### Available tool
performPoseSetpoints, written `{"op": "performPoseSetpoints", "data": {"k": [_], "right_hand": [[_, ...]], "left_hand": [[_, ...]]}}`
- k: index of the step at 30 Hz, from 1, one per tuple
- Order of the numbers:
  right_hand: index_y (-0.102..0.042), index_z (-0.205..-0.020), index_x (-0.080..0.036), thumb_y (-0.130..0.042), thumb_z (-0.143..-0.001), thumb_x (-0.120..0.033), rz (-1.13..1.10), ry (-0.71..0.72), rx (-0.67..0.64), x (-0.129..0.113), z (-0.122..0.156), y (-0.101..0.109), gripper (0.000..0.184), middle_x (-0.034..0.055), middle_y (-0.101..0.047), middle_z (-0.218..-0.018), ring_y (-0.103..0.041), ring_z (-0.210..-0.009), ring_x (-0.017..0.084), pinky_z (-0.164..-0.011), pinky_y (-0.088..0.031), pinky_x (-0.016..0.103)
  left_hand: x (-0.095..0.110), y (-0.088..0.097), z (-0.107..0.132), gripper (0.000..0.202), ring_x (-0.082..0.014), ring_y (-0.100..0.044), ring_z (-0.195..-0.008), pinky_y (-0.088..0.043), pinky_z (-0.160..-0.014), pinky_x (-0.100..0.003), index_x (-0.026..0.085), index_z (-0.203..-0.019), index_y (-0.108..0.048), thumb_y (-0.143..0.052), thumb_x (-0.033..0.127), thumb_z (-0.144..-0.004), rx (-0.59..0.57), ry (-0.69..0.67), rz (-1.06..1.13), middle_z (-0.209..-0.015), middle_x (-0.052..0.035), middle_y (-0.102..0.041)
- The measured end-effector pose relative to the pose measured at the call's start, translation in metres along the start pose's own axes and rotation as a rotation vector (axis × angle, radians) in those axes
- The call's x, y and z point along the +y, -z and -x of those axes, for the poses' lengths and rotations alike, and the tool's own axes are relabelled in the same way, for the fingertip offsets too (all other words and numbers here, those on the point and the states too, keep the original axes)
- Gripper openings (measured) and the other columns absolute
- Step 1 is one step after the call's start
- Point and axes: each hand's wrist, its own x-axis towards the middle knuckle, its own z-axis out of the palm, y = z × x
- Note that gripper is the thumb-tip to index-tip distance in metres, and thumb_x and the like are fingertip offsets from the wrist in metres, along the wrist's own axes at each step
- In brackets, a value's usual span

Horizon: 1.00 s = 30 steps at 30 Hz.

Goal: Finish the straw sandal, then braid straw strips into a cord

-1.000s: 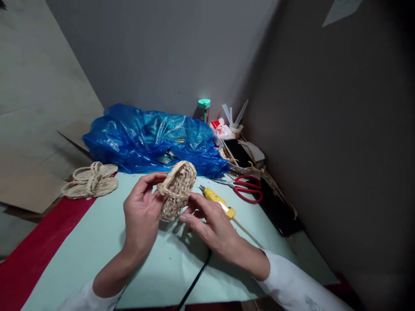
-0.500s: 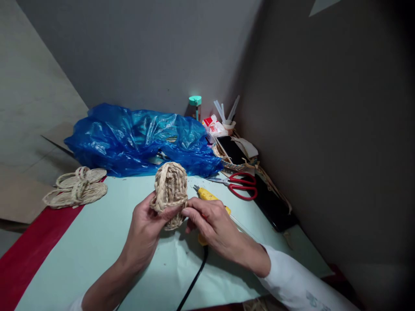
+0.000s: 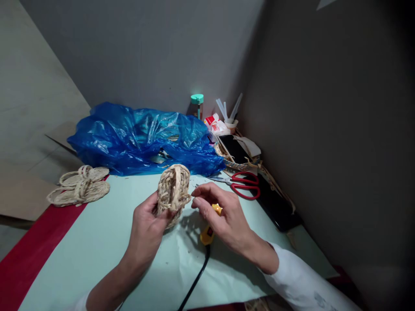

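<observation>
My left hand [image 3: 147,226] is closed round the lower end of a small woven straw sandal [image 3: 173,188], holding it upright above the pale green sheet [image 3: 97,242]. My right hand [image 3: 223,216] is just to its right, thumb and forefinger pinched at the strap's edge on the sandal's right side. Under my right hand a yellow glue gun [image 3: 209,233] lies on the sheet, and its black cord [image 3: 194,280] runs toward me.
A crumpled blue plastic bag [image 3: 145,134] lies at the back. A finished pair of straw sandals [image 3: 79,185] sits at the left by a red cloth [image 3: 32,255]. Red-handled scissors [image 3: 243,183], a phone [image 3: 235,147], a teal-capped bottle [image 3: 196,103] and glue sticks [image 3: 228,112] crowd the right corner by the wall.
The sandal has been turned in my left hand from flat-on to upright. My right hand has risen off the glue gun's front, and its fingers now pinch at the sandal's side.
</observation>
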Motion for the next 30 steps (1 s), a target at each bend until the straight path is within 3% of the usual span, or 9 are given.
{"op": "performPoseSetpoints", "data": {"k": [3, 6, 10, 13, 17, 26, 30], "right_hand": [[-0.062, -0.098, -0.016, -0.059, -0.089, -0.032, -0.052, 0.043, 0.051, -0.0023, -0.0001, -0.001, 0.018, 0.0021, -0.063, -0.082, -0.055, -0.068, 0.01, -0.06, -0.044, 0.022], [-0.064, -0.103, -0.016, -0.063, -0.086, -0.035, -0.179, -0.044, -0.046, -0.0048, -0.0013, -0.0013, 0.025, -0.0022, -0.056, -0.069, -0.047, -0.059, 0.009, -0.055, -0.04, 0.021], [-0.063, -0.082, -0.014, -0.064, -0.086, -0.037, -0.285, -0.19, -0.17, -0.0036, -0.0025, -0.0002, 0.023, -0.0065, -0.039, -0.057, -0.034, -0.052, 0.006, -0.048, -0.028, 0.02], [-0.058, -0.077, -0.015, -0.063, -0.087, -0.039, -0.301, -0.216, -0.14, -0.0004, -0.0031, 0.0014, 0.027, -0.0063, -0.039, -0.058, -0.034, -0.053, 0.006, -0.049, -0.027, 0.02], [-0.058, -0.078, -0.015, -0.059, -0.09, -0.041, -0.328, -0.234, -0.147, 0.0017, -0.004, 0.0038, 0.029, -0.0055, -0.044, -0.058, -0.038, -0.053, 0.006, -0.05, -0.029, 0.021], [-0.057, -0.073, -0.015, -0.056, -0.093, -0.039, -0.342, -0.215, -0.223, -0.0033, -0.0035, 0.0054, 0.031, -0.0051, -0.05, -0.054, -0.041, -0.051, 0.006, -0.051, -0.032, 0.02], [-0.057, -0.072, -0.016, -0.05, -0.096, -0.038, -0.245, -0.186, -0.132, -0.0031, -0.0058, 0.0077, 0.034, -0.004, -0.051, -0.056, -0.045, -0.053, 0.008, -0.055, -0.035, 0.021]], "left_hand": [[0.0055, -0.0028, 0.0001, 0.021, -0.0222, -0.063, -0.083, -0.048, -0.075, -0.03, 0.021, -0.096, -0.069, -0.07, 0.027, -0.075, 0.042, -0.075, -0.169, -0.09, -0.0016, -0.072], [0.0056, -0.0053, 0.0009, 0.01, -0.0219, -0.06, -0.079, -0.046, -0.07, -0.028, 0.022, -0.084, -0.067, -0.067, 0.029, -0.077, 0.036, -0.145, -0.291, -0.08, -0.0011, -0.067], [0.0003, -0.0064, 0.0002, 0.011, -0.0216, -0.058, -0.082, -0.045, -0.071, -0.027, 0.022, -0.073, -0.062, -0.065, 0.03, -0.08, -0.025, -0.191, -0.33, -0.075, -0.0006, -0.061], [0.0003, -0.007, -0.0012, 0.009, -0.021, -0.059, -0.083, -0.046, -0.073, -0.027, 0.022, -0.083, -0.065, -0.064, 0.03, -0.081, -0.066, -0.142, -0.279, -0.081, -0.0004, -0.065], [0.0033, -0.0077, -0.0018, 0.023, -0.0219, -0.062, -0.09, -0.048, -0.08, -0.029, 0.02, -0.101, -0.068, -0.062, 0.03, -0.081, -0.083, -0.06, -0.219, -0.093, -0.0017, -0.07], [0.002, -0.0072, -0.0063, 0.024, -0.0203, -0.06, -0.089, -0.046, -0.08, -0.027, 0.02, -0.103, -0.068, -0.062, 0.026, -0.08, -0.168, -0.048, -0.207, -0.092, -0.0009, -0.071], [0.0034, -0.0068, -0.0059, 0.027, -0.0204, -0.06, -0.092, -0.045, -0.081, -0.027, 0.02, -0.106, -0.068, -0.066, 0.03, -0.081, -0.217, 0.016, -0.09, -0.096, -0.0017, -0.07]]}}
